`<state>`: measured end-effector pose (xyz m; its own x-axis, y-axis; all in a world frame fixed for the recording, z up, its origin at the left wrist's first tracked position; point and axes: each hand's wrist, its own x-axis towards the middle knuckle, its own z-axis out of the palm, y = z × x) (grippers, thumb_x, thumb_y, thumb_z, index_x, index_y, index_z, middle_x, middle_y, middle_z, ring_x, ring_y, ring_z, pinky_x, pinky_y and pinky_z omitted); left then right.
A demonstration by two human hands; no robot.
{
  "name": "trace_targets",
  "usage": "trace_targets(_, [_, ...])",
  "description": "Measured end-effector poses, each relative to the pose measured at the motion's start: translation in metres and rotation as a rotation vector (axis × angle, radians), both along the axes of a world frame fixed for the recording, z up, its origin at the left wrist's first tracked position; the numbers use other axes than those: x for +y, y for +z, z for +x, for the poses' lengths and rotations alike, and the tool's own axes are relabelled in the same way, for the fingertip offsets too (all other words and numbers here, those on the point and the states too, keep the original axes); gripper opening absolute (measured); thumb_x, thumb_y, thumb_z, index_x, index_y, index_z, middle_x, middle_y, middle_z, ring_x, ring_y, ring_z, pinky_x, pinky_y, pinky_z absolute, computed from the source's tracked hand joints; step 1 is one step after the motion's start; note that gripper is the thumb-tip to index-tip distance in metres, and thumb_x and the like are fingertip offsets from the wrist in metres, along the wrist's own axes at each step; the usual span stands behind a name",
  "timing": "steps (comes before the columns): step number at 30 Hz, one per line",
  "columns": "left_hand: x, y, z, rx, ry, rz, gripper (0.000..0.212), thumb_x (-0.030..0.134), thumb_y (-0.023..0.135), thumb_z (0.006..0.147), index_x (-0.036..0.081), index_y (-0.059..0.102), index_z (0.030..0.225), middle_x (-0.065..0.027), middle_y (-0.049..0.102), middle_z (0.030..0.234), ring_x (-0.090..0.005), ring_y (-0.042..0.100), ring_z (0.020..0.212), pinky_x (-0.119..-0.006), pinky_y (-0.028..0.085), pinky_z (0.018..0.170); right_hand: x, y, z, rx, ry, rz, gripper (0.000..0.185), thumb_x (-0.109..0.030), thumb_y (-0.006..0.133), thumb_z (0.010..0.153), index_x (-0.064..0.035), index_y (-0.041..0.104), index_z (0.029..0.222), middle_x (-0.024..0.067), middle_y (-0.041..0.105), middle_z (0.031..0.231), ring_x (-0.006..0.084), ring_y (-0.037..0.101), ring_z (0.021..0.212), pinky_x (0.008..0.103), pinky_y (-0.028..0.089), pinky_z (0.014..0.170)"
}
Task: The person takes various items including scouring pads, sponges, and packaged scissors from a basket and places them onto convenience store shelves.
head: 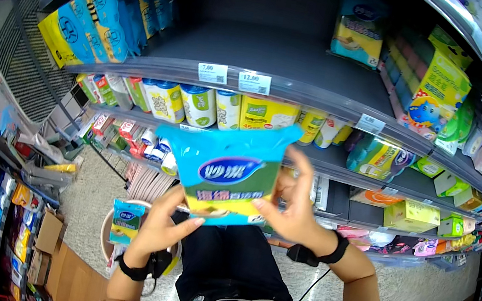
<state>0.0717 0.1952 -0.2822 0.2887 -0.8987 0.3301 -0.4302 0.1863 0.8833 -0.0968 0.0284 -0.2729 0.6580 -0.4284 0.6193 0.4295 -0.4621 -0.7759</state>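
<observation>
Between my two hands is a blue, green and yellow plastic pack of sponge scouring pads [237, 174], its printed front up towards me. My left hand [167, 222] grips its lower left edge, with the thumb over the front. Along the right side my right hand [292, 202] holds it, the thumb on the front and the fingers partly behind. A similar pack [127, 222] lies in a round pale basket [105, 245] beside my left forearm. Another such pack [359, 31] stands at the right on the dark shelf in front of me.
The shelf's clear front rail [303, 95] carries price tags. Blue and yellow packs [95, 21] stand at its left, a scouring pad pack [442, 93] at its right. Rolls in wrappers [196, 104] fill the shelf below. Cardboard boxes [49, 231] stand low at the left.
</observation>
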Motion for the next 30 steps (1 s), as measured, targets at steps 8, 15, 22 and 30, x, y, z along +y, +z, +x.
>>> trace_targets(8, [-0.11,0.12,-0.001,-0.234,-0.133,-0.236,0.054,0.014,0.065,0.073,-0.004,0.041,0.118,-0.0082,0.059,0.079,-0.0079,0.049,0.062,-0.022,0.04,0.054,-0.065,0.119,-0.02,-0.139,-0.296,-0.191,0.06,-0.007,0.051,0.083,-0.0083,0.016,0.132,0.0138,0.056,0.093,0.0108,0.056,0.068,0.0214,0.043,0.054])
trace_targets(15, [-0.19,0.166,-0.009,-0.342,-0.083,-0.272,0.049,0.018,0.062,0.078,-0.006,0.042,0.116,-0.0165,0.061,0.091,-0.0155,0.059,0.074,-0.027,0.048,0.066,-0.107,0.153,-0.03,-0.003,-0.679,-0.443,0.064,-0.011,0.054,0.08,-0.0077,0.019,0.133,0.0224,0.051,0.103,0.0168,0.055,0.06,0.0266,0.044,0.054])
trace_targets(22, [-0.244,0.167,-0.019,-0.486,-0.07,-0.219,0.036,0.018,0.056,0.083,-0.005,0.045,0.107,-0.0201,0.058,0.095,-0.0281,0.059,0.088,-0.032,0.047,0.075,-0.13,0.146,-0.037,0.188,-0.816,-0.396,0.081,-0.017,0.059,0.075,0.0071,0.008,0.132,0.0297,0.037,0.116,0.0252,0.056,0.077,0.0322,0.046,0.073])
trace_targets(30, [-0.292,0.177,-0.03,-0.533,0.032,0.035,0.03,0.019,0.054,0.084,-0.001,0.047,0.104,-0.011,0.058,0.085,-0.0148,0.057,0.066,-0.026,0.048,0.055,-0.147,0.136,-0.03,0.23,-0.881,-0.43,0.082,-0.024,0.061,0.07,0.0038,0.014,0.132,0.0366,0.019,0.129,0.0484,0.027,0.119,0.0427,0.03,0.098])
